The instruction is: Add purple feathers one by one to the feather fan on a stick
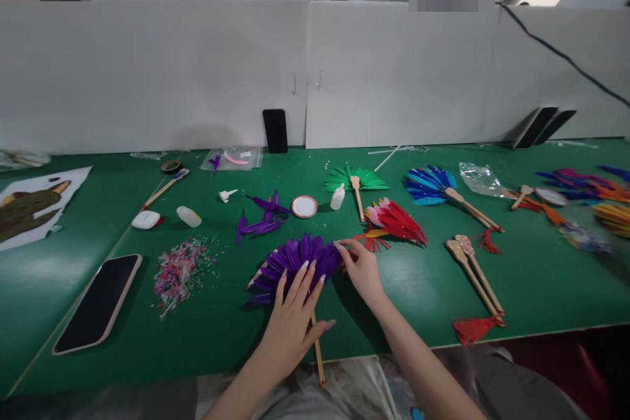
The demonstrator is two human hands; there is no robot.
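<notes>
A purple feather fan (pixel 295 261) with a wooden handle (pixel 318 354) lies on the green table (pixel 207 335) in front of me. My left hand (pixel 294 318) rests flat on it, fingers spread over the feathers. My right hand (pixel 361 267) pinches the fan's right edge with its fingertips. Loose purple feathers (pixel 260 216) lie just behind the fan. A round lid with white glue (pixel 304 206) and a small white bottle (pixel 337 197) stand past them.
Finished fans lie to the right: green (pixel 355 179), red (pixel 396 220), blue (pixel 430 185). Two wooden handles with red tassels (pixel 475 275) sit near the front edge. A phone (pixel 98 302) and a pile of confetti-like bits (pixel 180 270) are at left. White partitions close off the back.
</notes>
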